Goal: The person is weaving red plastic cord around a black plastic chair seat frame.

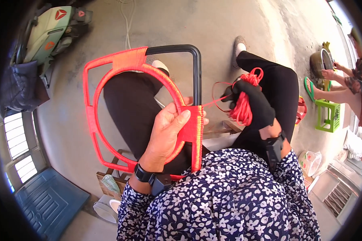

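Observation:
My bare left hand [168, 127] grips a square frame [196, 74] with a ring inside it, thumb on a wide wrapped patch. Red cord covers most of the frame and the ring [98, 100]; the far right corner and part of the right side show bare black tube. In a black glove, my right hand [251, 100] is closed around a looped bundle of red cord [244, 109]. One strand [214, 101] runs taut from the wrapped patch to the gloved fingers, and a thin loop hangs beside it. The frame rests over my left thigh.
At the right, another person [356, 80] holds a metal pot [321, 63] near a green stool [328, 115]. A scooter [48, 32] stands far left. Blue door [48, 201], plastic cups [110, 182] lie lower left; a white cord [127, 28] trails on the floor.

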Demonstrator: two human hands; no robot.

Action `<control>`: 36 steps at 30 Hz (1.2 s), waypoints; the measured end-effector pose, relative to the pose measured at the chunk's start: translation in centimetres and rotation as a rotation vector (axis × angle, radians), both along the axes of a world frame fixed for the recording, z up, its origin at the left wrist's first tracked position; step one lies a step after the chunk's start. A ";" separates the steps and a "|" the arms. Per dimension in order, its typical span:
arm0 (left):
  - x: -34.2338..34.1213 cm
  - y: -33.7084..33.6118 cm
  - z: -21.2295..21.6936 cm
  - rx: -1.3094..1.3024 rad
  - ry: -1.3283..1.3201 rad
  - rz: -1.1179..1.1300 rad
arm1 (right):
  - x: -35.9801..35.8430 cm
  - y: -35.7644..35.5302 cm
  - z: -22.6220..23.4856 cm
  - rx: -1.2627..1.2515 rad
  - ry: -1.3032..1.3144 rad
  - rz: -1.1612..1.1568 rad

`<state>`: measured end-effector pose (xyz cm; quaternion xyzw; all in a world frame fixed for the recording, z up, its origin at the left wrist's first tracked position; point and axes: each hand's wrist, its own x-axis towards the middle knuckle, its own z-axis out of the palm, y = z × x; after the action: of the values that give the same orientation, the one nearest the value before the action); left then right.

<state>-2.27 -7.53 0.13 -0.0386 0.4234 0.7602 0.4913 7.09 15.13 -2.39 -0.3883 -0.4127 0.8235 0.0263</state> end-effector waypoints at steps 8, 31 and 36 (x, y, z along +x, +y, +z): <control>-3.8 -9.3 4.8 0.015 0.092 0.137 | 2.6 -0.7 3.1 0.005 0.155 0.293; 0.2 -12.0 4.6 0.428 0.082 0.210 | 2.8 -1.2 2.5 -0.069 0.220 0.644; -0.5 -6.1 4.3 0.165 0.120 0.190 | 2.2 -1.4 2.4 0.029 0.353 0.386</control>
<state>-2.81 -13.68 4.47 0.0075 0.3825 0.8364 0.3926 9.26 13.70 -0.01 -0.1521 -0.4798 0.8624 -0.0540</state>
